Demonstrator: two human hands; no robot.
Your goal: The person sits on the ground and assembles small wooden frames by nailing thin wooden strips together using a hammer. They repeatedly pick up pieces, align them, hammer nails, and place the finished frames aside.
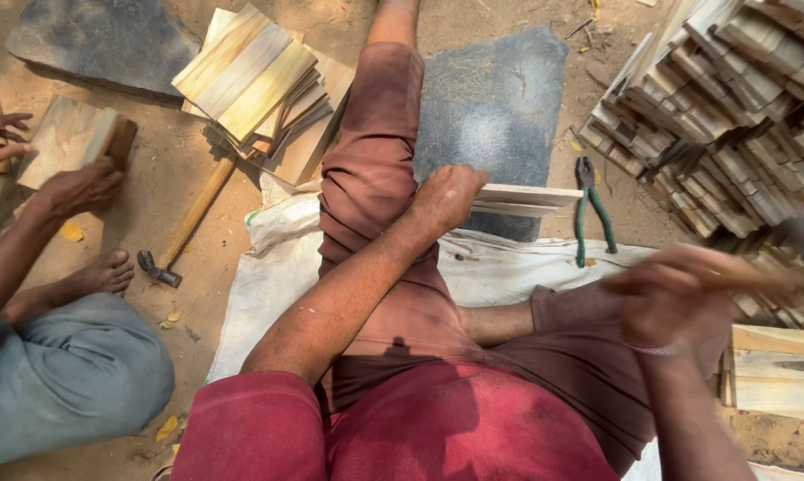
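Your left hand [449, 196] closes around thin wooden slats [527, 199] over the grey stone slab [500, 107]. Your right hand [678, 298], blurred, is clenched on a wooden handle [758, 278].

Hard daylight falls from above, bright on the sandy ground [197, 160] and the fanned wooden slats [259, 85]. A glare patch whitens the far grey stone slab [495, 116]. Short dark shadows sit under my left arm across my lap. My right hand [678, 298] is smeared with motion blur; my left hand [446, 196] is sharp. The edges bow slightly.
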